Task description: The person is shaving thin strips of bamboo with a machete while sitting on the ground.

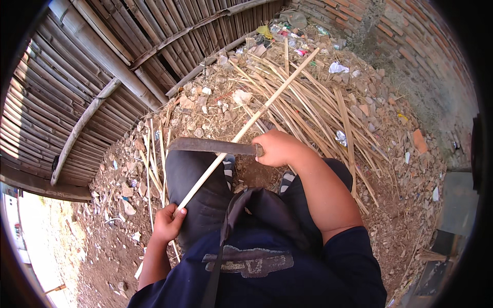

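The right hand (277,148) hides most of the handle of the big knife (213,146), and the left hand (168,224) covers the near end of the long stick (251,122). Some trash bits (294,43) at the far edge of the dirt ground (105,256) are too small to tell.

long pale wooden strip (202,180): under flat dark metal blade (205,145) | thin tan wooden strips (314,115): ahead-right | slatted brown bamboo wall (67,108): ahead-left

You are in a rough work yard: a bamboo wall (51,110) on your left, a brick wall (434,66) on your right, bare earth (405,220) underfoot strewn with rubble (242,97) and litter (338,68). The heap of strips (314,113) and your blade (213,146) mark it as a workplace.
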`<state>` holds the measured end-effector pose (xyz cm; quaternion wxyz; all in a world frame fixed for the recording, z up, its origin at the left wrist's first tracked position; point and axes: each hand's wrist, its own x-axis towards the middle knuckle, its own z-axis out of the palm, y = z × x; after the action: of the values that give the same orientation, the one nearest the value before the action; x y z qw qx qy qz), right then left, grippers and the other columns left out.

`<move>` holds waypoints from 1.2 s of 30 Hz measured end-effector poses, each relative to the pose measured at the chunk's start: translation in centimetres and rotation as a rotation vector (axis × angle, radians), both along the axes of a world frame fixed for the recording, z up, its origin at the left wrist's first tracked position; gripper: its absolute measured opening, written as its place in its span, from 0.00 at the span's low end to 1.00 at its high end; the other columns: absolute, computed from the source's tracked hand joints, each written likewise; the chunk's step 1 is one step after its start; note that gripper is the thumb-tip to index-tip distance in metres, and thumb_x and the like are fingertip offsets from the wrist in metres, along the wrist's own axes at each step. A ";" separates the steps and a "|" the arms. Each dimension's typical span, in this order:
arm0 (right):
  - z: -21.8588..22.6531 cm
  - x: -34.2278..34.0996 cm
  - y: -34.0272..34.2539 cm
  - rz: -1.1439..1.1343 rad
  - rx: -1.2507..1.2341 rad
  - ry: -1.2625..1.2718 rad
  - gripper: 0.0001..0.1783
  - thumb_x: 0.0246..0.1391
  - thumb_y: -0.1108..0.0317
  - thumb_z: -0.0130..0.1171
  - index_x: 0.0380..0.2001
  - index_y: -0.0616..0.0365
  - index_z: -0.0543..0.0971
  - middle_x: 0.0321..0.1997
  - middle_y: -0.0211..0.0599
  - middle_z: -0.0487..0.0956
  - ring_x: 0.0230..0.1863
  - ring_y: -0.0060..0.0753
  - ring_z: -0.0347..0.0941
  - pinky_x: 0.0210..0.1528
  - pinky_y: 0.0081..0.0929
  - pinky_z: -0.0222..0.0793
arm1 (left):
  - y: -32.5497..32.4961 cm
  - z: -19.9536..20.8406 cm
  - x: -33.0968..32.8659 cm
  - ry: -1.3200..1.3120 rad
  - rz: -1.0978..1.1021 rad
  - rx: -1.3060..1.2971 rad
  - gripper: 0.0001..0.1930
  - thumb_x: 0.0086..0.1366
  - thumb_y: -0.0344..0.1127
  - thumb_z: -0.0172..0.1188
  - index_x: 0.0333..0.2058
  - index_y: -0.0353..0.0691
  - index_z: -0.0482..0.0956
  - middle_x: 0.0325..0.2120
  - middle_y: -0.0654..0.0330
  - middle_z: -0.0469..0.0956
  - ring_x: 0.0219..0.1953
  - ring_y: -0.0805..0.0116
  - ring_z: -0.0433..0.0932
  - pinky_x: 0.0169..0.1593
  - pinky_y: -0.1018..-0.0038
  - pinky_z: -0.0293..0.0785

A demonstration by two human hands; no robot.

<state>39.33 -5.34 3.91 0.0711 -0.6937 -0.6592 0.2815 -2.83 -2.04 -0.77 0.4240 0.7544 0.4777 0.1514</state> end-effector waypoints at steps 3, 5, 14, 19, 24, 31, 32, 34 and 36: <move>2.0 -1.6 -0.2 0.018 -0.041 -0.022 0.23 0.50 0.60 0.68 0.51 0.51 0.84 0.45 0.50 0.85 0.50 0.53 0.81 0.53 0.46 0.77 | -0.2 -0.1 -0.3 0.062 0.018 0.038 0.22 0.70 0.46 0.66 0.23 0.38 0.71 0.14 0.69 0.65 0.21 0.80 0.60 0.24 0.72 0.58; 1.7 -0.6 -0.2 0.029 -0.007 -0.022 0.22 0.49 0.60 0.68 0.49 0.51 0.84 0.44 0.49 0.85 0.49 0.53 0.81 0.52 0.46 0.77 | -0.1 -0.2 -0.3 0.032 0.011 0.026 0.23 0.70 0.47 0.66 0.23 0.38 0.71 0.14 0.67 0.65 0.21 0.79 0.61 0.24 0.71 0.59; 0.7 0.0 -0.2 -0.124 0.009 -0.028 0.21 0.49 0.59 0.68 0.47 0.53 0.84 0.43 0.50 0.84 0.48 0.54 0.81 0.50 0.46 0.76 | 0.1 -0.2 -0.4 -0.011 -0.013 0.045 0.23 0.76 0.44 0.57 0.23 0.36 0.71 0.15 0.65 0.66 0.22 0.78 0.62 0.25 0.70 0.62; -0.6 1.5 0.5 0.014 -0.022 0.200 0.24 0.48 0.56 0.71 0.46 0.57 0.84 0.39 0.51 0.84 0.45 0.54 0.82 0.48 0.44 0.75 | 0.2 -0.6 -0.7 -0.043 -0.023 -0.006 0.22 0.76 0.44 0.58 0.23 0.36 0.72 0.15 0.68 0.66 0.22 0.79 0.61 0.26 0.71 0.61; -0.7 1.6 1.3 -0.132 -0.033 0.029 0.28 0.48 0.59 0.69 0.53 0.55 0.82 0.48 0.53 0.84 0.52 0.54 0.80 0.55 0.43 0.76 | 0.0 0.1 -0.4 0.010 -0.017 -0.013 0.22 0.77 0.44 0.55 0.24 0.37 0.72 0.18 0.71 0.67 0.24 0.80 0.62 0.27 0.73 0.61; -0.5 -0.6 0.5 0.055 0.024 0.064 0.26 0.51 0.57 0.69 0.52 0.57 0.82 0.39 0.54 0.84 0.45 0.55 0.81 0.49 0.46 0.76 | 0.5 -0.8 -0.9 -0.012 -0.008 -0.021 0.23 0.75 0.45 0.59 0.23 0.36 0.73 0.14 0.68 0.66 0.22 0.79 0.61 0.25 0.71 0.61; -0.8 -0.1 0.5 0.052 0.025 0.064 0.26 0.51 0.57 0.69 0.52 0.57 0.82 0.39 0.54 0.84 0.45 0.55 0.81 0.49 0.46 0.76 | 0.5 -0.9 -0.9 -0.028 -0.019 -0.027 0.23 0.75 0.45 0.59 0.23 0.36 0.73 0.14 0.69 0.66 0.22 0.80 0.61 0.25 0.71 0.61; -1.4 1.3 0.7 0.033 0.050 0.103 0.27 0.51 0.57 0.70 0.52 0.57 0.82 0.37 0.53 0.84 0.45 0.55 0.81 0.48 0.45 0.76 | 0.6 -0.9 -0.8 -0.041 -0.024 -0.032 0.23 0.75 0.45 0.59 0.23 0.36 0.73 0.15 0.69 0.66 0.22 0.80 0.61 0.25 0.72 0.60; 0.2 0.9 0.8 -0.021 -0.010 0.078 0.26 0.50 0.57 0.69 0.52 0.58 0.82 0.42 0.52 0.84 0.48 0.54 0.81 0.51 0.45 0.76 | 0.5 -1.0 -0.7 -0.064 -0.021 -0.033 0.23 0.75 0.46 0.59 0.23 0.37 0.73 0.15 0.69 0.66 0.22 0.80 0.61 0.25 0.72 0.60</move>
<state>40.27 -4.53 4.15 0.0963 -0.6893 -0.6473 0.3107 -3.57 -1.53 -1.78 0.4530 0.7471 0.4583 0.1630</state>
